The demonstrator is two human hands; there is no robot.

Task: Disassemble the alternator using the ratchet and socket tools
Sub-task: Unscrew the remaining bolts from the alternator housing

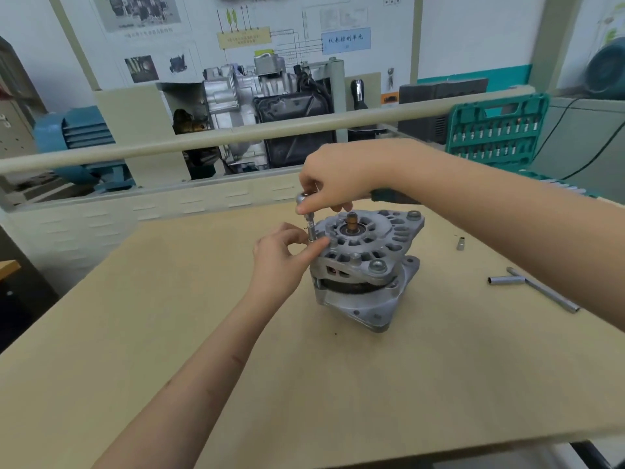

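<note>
A tan table (169,333) fills the foreground. Behind it a beige rail (203,140) crosses a cutaway engine display (257,106). A blue motor (77,137) sits at left. White wall (473,35) with diagram posters (243,37) and a teal stripe (473,74) stands behind.

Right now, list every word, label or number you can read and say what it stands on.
"仪表控制单元": blue label on the wall diagram board, read with some doubt.
Yellow box on the same diagram: text blurred, unreadable.
Caption under the wall photo: too blurred.
Alternator, ratchet, green tool case: no readable markings.
</note>
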